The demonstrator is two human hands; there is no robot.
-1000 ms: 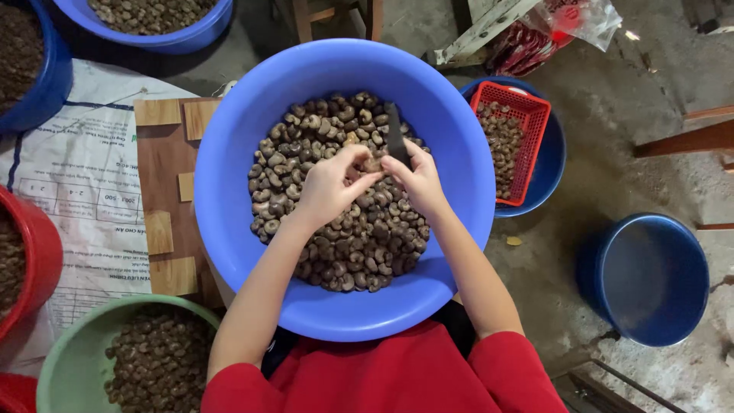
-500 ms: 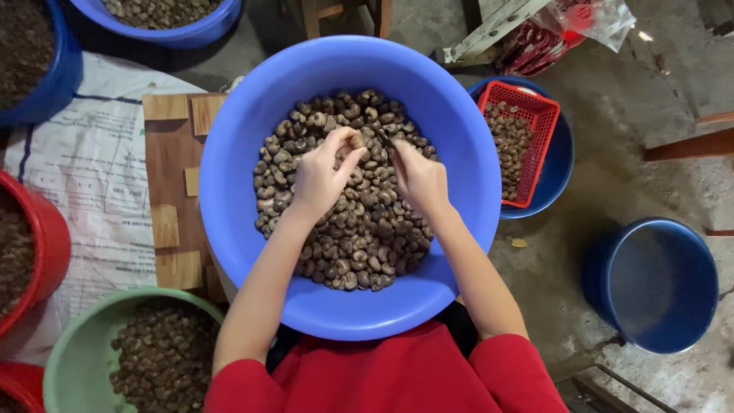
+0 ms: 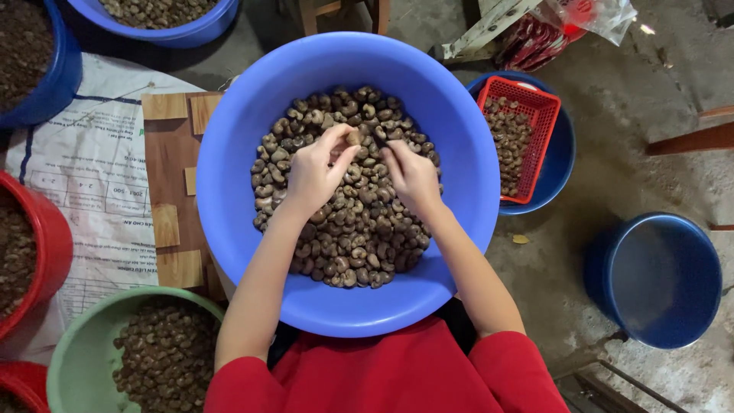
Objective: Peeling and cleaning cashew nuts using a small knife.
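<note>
Nut (image 3: 354, 138) pinched by left hand (image 3: 316, 173) — right hand (image 3: 411, 177) alongside.

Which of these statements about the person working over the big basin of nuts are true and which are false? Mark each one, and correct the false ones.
1. The left hand pinches one nut at its fingertips. True.
2. The large blue basin is empty. False: it holds a heap of brown nuts.
3. The red basket sits inside a smaller blue basin. True.
4. The right hand rests outside the large blue basin. False: it is over the nuts, close to the left hand.
5. The green basin holds nuts. True.
</note>
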